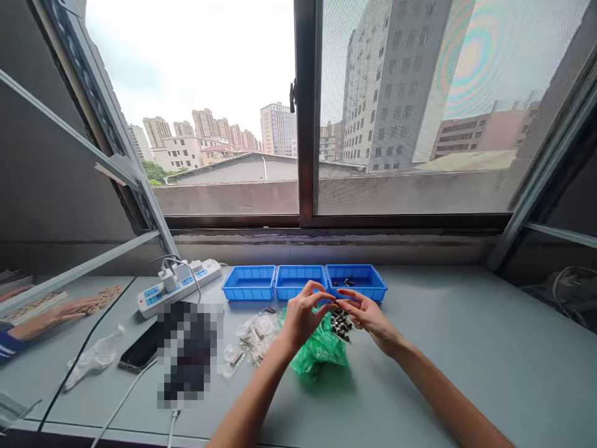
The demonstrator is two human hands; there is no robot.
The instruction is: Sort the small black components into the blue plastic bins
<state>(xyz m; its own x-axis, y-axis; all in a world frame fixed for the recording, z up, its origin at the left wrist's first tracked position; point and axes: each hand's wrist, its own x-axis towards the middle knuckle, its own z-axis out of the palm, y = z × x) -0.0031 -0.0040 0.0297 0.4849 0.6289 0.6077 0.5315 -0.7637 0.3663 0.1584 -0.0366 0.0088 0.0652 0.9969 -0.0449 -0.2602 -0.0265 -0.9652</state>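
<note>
My left hand (304, 316) and my right hand (369, 316) meet fingertip to fingertip above the table, both in a pinch. Whatever lies between the fingertips is too small to make out. Below them is a crumpled green plastic bag (321, 348), partly covered by my left hand. Small black and silvery parts (341, 325) lie in a pile beside the bag, under my right hand. Just behind the hands stand three blue bins: the right bin (373, 287) has a few dark parts in it, while the middle bin (298, 287) and left bin (249, 289) show none.
Small clear plastic packets (259, 333) lie left of the green bag. Farther left are a power strip (180, 286), a black phone (140, 350), cables and a crumpled clear bag (97, 358). Another person's hand (69, 309) rests near small tan pieces (108, 296) at far left.
</note>
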